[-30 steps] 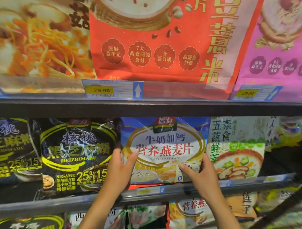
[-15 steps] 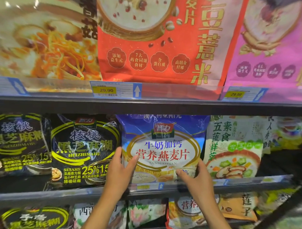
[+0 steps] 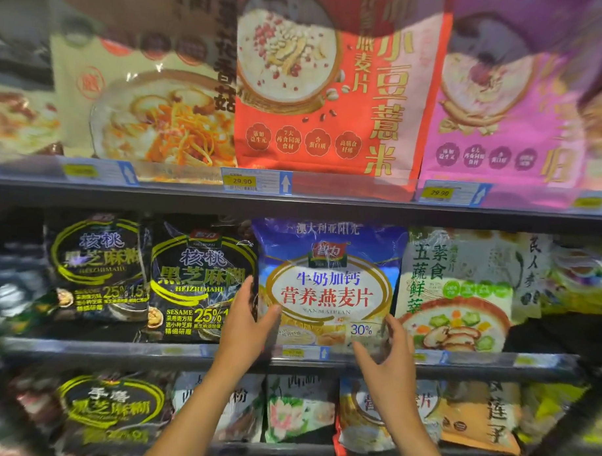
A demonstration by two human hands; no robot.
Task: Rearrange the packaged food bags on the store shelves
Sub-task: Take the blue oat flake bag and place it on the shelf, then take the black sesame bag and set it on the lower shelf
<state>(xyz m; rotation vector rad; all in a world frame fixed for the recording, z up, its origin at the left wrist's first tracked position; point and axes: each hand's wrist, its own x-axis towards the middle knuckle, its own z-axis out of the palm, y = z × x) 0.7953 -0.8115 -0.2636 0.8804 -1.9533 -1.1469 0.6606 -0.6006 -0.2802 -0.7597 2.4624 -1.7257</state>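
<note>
A blue and white oatmeal bag (image 3: 328, 280) stands upright on the middle shelf (image 3: 493, 359), between a black sesame bag (image 3: 199, 279) and a pale green vegetable cereal bag (image 3: 458, 288). My left hand (image 3: 246, 323) grips the oatmeal bag's lower left edge, thumb on its front. At the bag's lower right corner my right hand (image 3: 387, 350) has its fingers spread, touching or just off the plastic.
A second black sesame bag (image 3: 93, 265) stands further left. The upper shelf (image 3: 327, 203) carries large beige (image 3: 150, 116), red (image 3: 335, 92) and pink (image 3: 501, 108) bags behind price tags. More bags fill the lower shelf (image 3: 300, 412). A dark gap lies right of the vegetable bag.
The oatmeal bag has been pushed up and back to stand straighter, showing more of its blue top. Both hands stayed at its lower corners; the right hand's fingers have spread.
</note>
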